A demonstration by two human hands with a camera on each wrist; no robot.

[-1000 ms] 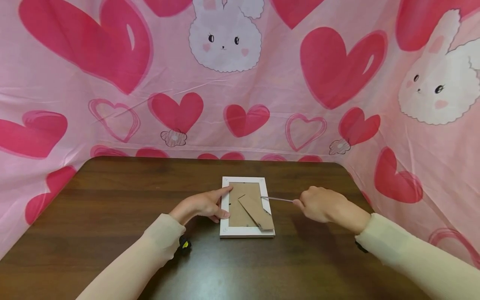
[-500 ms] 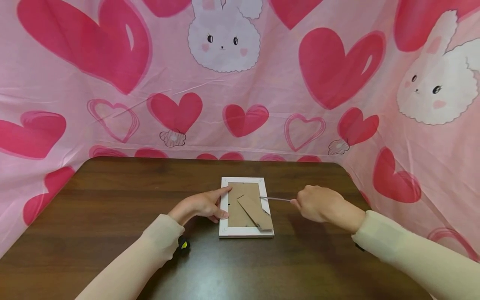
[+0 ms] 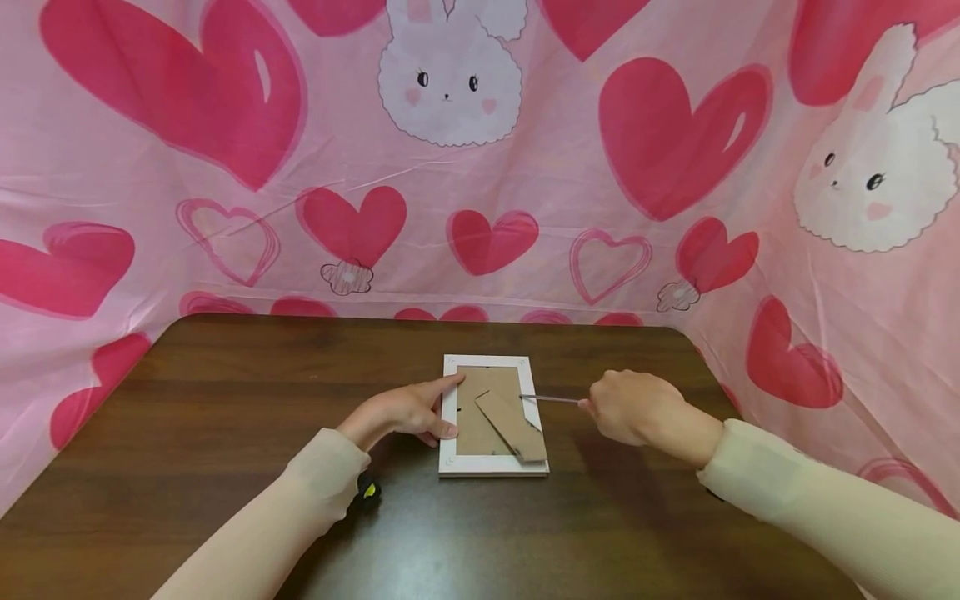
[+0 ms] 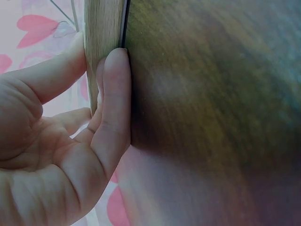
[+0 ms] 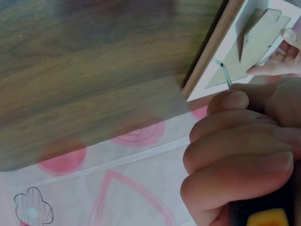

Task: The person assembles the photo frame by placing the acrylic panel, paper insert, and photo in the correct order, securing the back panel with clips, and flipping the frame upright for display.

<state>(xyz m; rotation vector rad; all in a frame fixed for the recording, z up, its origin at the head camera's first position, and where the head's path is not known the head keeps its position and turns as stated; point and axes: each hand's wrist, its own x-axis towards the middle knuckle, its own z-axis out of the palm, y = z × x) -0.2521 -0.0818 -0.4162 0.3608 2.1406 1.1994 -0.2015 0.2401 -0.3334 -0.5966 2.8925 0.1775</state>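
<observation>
A white picture frame (image 3: 492,467) lies face down, its brown backing board (image 3: 487,379) and slanted easel leg (image 3: 513,425) upward. My left hand (image 3: 401,410) holds its left side, with thumb and index finger over the white border. Other fingers (image 4: 117,80) press along the wooden side in the left wrist view. My right hand (image 3: 637,408) grips a screwdriver (image 3: 551,398) with a thin metal shaft, whose tip meets the board's right edge. Its black and yellow-orange handle (image 5: 268,217) shows under the curled fingers in the right wrist view.
The brown wooden table (image 3: 225,400) carries the frame near its middle. A pink cloth (image 3: 420,175) with hearts and rabbits hangs behind the table and along its sides. Both forearms reach in from the near corners.
My right hand and forearm have shifted slightly left, while the screwdriver tip stays at the board's right edge. The left hand and frame keep their place.
</observation>
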